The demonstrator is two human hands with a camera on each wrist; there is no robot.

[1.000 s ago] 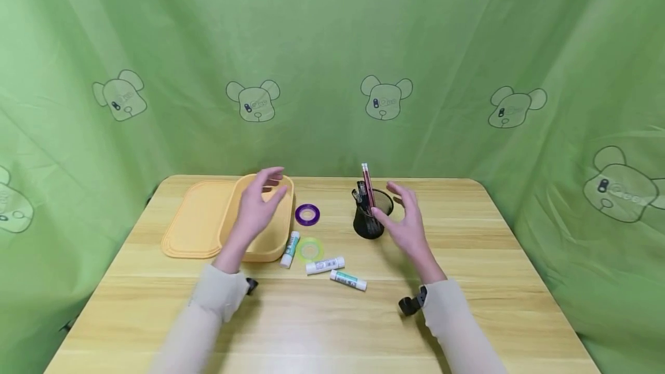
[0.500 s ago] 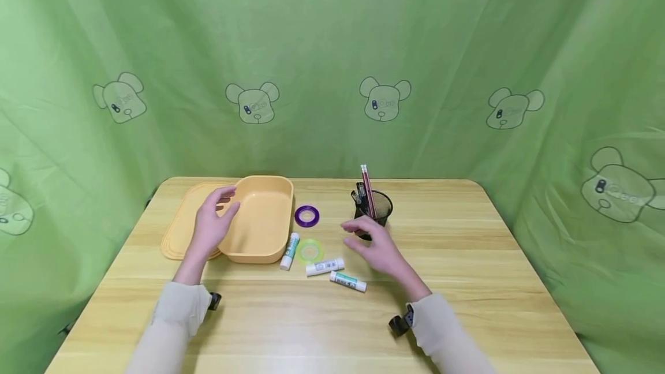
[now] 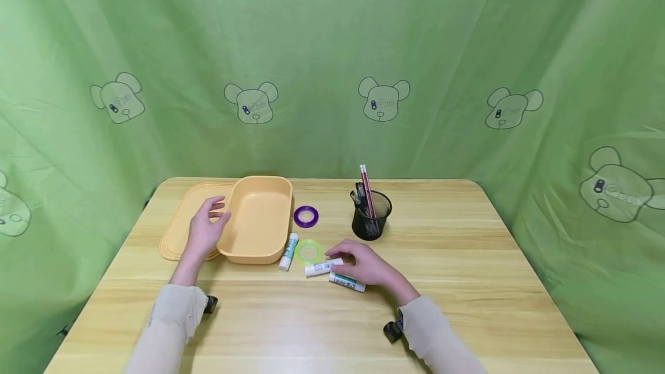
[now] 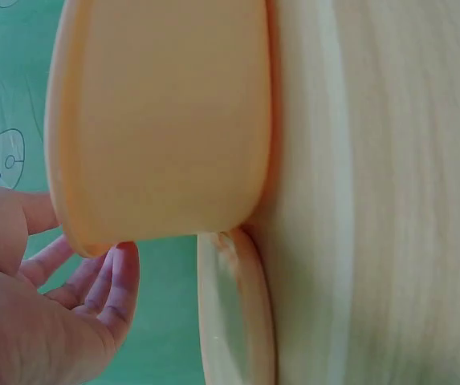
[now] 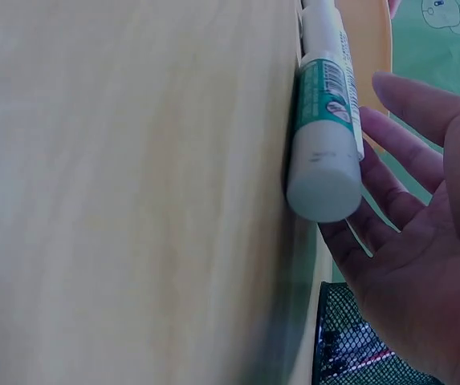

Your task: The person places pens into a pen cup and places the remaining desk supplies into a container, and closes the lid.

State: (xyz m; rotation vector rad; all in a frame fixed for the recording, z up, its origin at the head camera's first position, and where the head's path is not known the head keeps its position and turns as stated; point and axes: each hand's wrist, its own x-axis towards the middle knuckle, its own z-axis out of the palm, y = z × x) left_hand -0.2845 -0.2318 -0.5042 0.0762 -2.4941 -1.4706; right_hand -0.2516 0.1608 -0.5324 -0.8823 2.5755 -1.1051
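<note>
My left hand [image 3: 205, 232] is at the left rim of the orange plastic box [image 3: 260, 258], its fingers loosely bent. In the left wrist view the thumb and fingers [image 4: 121, 289] lie right at the box's corner. My right hand [image 3: 363, 264] is low over the glue sticks, thumb and fingers spread apart. Just under its fingertips lies a white glue stick [image 3: 318, 268]. A green-labelled glue stick [image 3: 347, 283] lies in front of it, partly below the thumb. In the right wrist view the green-labelled stick's white end faces the camera, with the fingers [image 5: 386, 188] beyond it.
Another glue stick [image 3: 288, 251] lies beside the box, near a yellow-green tape roll [image 3: 309, 251] and a purple tape roll [image 3: 306, 216]. A black mesh pen cup [image 3: 370, 227] with pencils and pens stands behind the right hand. The orange lid [image 3: 179, 229] lies left of the box.
My left hand has moved from over the box to its left rim. My right hand has come from the pen cup down and left to the glue sticks.
</note>
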